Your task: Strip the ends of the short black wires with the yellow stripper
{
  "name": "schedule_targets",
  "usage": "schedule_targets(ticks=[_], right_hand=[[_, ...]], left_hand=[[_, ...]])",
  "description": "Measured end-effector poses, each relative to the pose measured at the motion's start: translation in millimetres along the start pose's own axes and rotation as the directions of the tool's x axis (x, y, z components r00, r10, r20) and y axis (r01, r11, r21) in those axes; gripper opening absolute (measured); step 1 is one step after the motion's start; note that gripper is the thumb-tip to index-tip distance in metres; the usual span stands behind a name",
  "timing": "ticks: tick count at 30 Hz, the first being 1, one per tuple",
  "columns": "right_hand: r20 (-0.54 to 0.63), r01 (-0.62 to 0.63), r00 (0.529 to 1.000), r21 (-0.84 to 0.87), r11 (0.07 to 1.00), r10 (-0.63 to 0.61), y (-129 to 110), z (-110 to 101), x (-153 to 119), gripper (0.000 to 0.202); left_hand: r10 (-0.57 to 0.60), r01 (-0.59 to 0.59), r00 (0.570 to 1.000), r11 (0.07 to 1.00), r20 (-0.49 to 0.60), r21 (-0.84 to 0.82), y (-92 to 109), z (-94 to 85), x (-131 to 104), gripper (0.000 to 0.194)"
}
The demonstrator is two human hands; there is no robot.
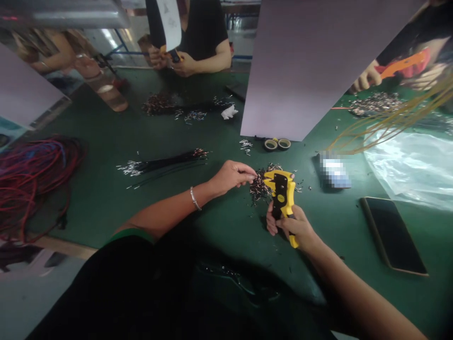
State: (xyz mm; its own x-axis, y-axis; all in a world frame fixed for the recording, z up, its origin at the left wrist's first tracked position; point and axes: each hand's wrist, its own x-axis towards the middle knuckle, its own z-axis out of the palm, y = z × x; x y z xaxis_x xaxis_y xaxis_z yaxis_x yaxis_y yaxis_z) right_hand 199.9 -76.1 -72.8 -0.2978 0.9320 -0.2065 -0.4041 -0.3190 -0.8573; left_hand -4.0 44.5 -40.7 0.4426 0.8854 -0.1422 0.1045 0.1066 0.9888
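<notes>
My right hand (299,227) is closed around the handles of a yellow and black wire stripper (282,191), whose jaws point left. Thumb and fingers of my left hand (230,178) are pinched together just left of those jaws; whatever is between the fingertips is too small to make out. Beneath the jaws and fingertips lies a pile of short wire scraps (260,191) with coppery and dark bits. To the left, a bundle of black wires (166,162) rests on the green table (226,226), silvery ends at left and coppery ends at right.
A phone (394,236) lies at right, near a plastic bag (414,165) and yellow wires (375,125). Two tape rolls (278,144) sit below an upright partition (297,66). Red wires (38,184) are coiled at left. Co-workers' hands (182,63) hold tools across the table.
</notes>
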Motion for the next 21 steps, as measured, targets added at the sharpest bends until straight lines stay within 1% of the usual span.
schedule_targets(ticks=[6,11,18,21], right_hand=[[0.076,0.038,0.997,-0.057,0.998,-0.033,-12.0,0.3,1.9,0.035],[0.100,0.038,0.994,-0.014,0.999,-0.037,-7.2,-4.2,5.5,0.040],[0.153,0.007,0.988,-0.051,0.999,0.000,-7.3,-2.9,4.7,0.040],[0.145,0.006,0.989,-0.063,0.998,0.003,-11.0,1.4,2.6,0.039]], left_hand=[[-0.006,0.004,1.000,0.997,-0.029,-0.073,5.7,2.3,-1.6,0.011],[0.007,-0.011,0.999,0.997,-0.045,-0.083,7.4,3.5,-3.7,0.012],[-0.030,0.030,1.000,0.995,-0.004,-0.097,11.1,6.4,-7.0,0.014],[-0.030,0.031,1.000,0.998,0.006,-0.061,12.4,6.1,-7.9,0.013]])
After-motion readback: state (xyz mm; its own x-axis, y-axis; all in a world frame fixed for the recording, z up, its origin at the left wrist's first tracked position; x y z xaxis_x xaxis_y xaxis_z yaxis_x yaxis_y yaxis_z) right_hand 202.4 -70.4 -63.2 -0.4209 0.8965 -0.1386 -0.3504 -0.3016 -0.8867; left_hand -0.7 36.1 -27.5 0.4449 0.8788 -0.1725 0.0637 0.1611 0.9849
